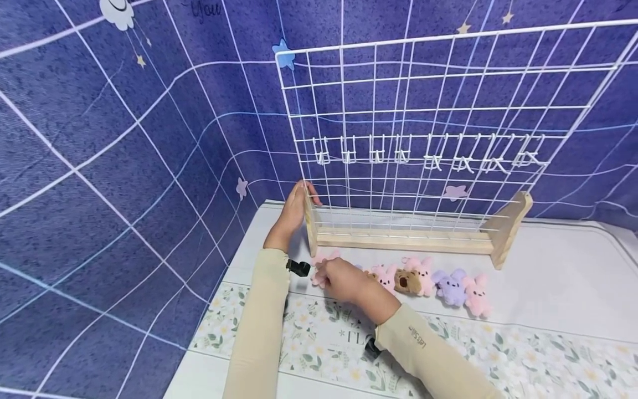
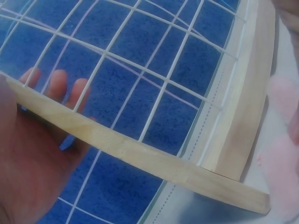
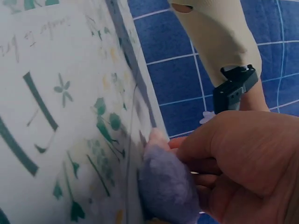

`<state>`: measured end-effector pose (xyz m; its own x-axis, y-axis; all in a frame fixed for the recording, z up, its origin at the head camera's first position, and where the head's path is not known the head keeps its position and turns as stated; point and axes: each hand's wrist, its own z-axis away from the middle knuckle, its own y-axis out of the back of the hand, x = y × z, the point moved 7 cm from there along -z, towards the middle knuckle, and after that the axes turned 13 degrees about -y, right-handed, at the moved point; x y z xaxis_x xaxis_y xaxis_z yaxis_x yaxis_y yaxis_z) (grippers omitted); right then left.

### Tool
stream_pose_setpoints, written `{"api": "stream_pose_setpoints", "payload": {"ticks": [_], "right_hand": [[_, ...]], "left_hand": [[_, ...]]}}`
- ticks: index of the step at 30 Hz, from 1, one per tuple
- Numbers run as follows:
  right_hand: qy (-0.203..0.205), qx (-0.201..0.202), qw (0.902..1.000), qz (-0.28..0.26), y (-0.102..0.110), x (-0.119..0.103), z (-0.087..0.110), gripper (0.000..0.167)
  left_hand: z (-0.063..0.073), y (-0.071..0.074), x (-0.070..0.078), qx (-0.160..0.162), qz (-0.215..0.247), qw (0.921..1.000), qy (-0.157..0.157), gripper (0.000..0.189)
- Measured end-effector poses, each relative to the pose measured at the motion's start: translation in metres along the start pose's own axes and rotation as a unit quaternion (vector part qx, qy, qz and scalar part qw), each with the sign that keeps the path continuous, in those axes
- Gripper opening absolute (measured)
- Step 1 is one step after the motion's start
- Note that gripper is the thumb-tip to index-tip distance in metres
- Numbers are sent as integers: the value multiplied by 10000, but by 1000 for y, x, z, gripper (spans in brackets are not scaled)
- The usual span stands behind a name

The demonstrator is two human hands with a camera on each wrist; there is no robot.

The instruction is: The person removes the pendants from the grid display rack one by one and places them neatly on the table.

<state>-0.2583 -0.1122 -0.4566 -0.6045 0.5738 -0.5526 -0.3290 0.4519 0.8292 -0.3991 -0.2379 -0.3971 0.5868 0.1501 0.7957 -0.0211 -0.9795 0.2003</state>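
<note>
My left hand (image 1: 291,213) grips the left wooden end piece (image 1: 311,227) of a white wire grid rack. In the left wrist view its fingertips show through the wires beyond the wood (image 2: 126,149). In front of that end, the right hand (image 1: 349,282) pinches a pink plush toy (image 1: 326,255) at the left end of a row, its fingers partly covering it. Up close in the right wrist view, a purple plush toy (image 3: 168,186) sits against the fingers and hides most of the pink one (image 3: 157,136).
Rightward runs the row of small plush toys: a brown bear (image 1: 407,281), a pink one (image 1: 422,274), a purple one (image 1: 451,287) and another pink one (image 1: 477,296). Several white hooks (image 1: 401,155) hang on the grid (image 1: 423,111). A floral mat (image 1: 523,354) covers the table; blue curtain (image 1: 149,138) stands behind and left.
</note>
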Motion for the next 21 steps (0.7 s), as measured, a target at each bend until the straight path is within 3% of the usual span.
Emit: {"api": "stream_pose_setpoints", "payload": {"ticks": [4, 8, 13, 16, 21], "right_hand": [[-340, -149, 9989, -288, 6, 6, 6, 17], [-873, 87, 9935, -723, 14, 16, 17, 39], [-1214, 610, 9850, -1065, 33, 27, 38, 40], [-1468, 555, 9818, -1074, 48, 31, 55, 45], [-2097, 543, 9741, -653, 76, 36, 85, 59]], "left_hand": [[2, -3, 0, -22, 59, 10000, -7, 47], [5, -8, -2, 45, 297, 9995, -42, 45], [7, -14, -2, 327, 551, 9979, 5, 42], [10, -17, -1, 557, 557, 9969, 11, 43], [14, -20, 5, 794, 385, 9960, -135, 48]]}}
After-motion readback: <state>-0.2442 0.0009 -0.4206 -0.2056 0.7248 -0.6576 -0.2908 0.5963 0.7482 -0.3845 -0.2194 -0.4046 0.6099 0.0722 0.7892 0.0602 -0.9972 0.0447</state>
